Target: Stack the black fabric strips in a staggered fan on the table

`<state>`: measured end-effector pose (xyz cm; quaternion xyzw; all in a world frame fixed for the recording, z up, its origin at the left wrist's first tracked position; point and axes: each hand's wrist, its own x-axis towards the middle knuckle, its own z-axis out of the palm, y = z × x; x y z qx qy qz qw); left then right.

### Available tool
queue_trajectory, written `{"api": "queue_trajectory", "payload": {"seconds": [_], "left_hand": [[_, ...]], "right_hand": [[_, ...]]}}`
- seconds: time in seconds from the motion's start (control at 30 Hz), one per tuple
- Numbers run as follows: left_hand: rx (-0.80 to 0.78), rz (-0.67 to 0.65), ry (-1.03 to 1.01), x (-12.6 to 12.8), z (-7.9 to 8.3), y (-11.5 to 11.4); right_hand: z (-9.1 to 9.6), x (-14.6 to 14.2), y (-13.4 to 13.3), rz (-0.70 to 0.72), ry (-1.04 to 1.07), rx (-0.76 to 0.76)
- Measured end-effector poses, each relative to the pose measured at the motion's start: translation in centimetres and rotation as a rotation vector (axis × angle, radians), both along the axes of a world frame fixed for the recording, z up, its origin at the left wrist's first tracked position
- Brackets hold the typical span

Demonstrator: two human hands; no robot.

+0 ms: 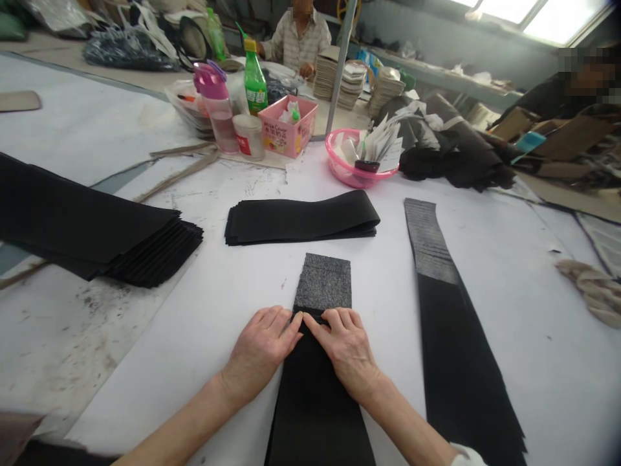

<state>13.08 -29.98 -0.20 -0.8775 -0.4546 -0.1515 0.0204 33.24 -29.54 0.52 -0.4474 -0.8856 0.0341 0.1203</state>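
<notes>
Two black stacks (301, 221) beyond both hands (305, 346)

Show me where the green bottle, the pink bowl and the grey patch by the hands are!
green bottle (255, 87): head view, on its label, mid-body.
pink bowl (339, 168): head view, on its front wall, left side.
grey patch (323, 281): head view, on the middle of the grey end of the strip.
</notes>
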Motion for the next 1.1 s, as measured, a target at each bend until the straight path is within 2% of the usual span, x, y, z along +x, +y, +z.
{"api": "queue_trajectory", "payload": {"seconds": [0.4,0.8,1.1], "left_hand": [[0.058,-0.025,0.056,0.0,-0.5,0.2],[0.132,-0.01,0.008,-0.1,-0.9,-0.6],[-0.121,0.103,-0.219,0.2,1.0,0.6]], "right_hand": [[-0.5,0.0,0.0,0.013,-0.028,0.005],[-0.8,0.2,-0.2,-0.019,0.026,0.113],[-0.5,0.3,-0.6,-0.022,0.075,0.118]]}}
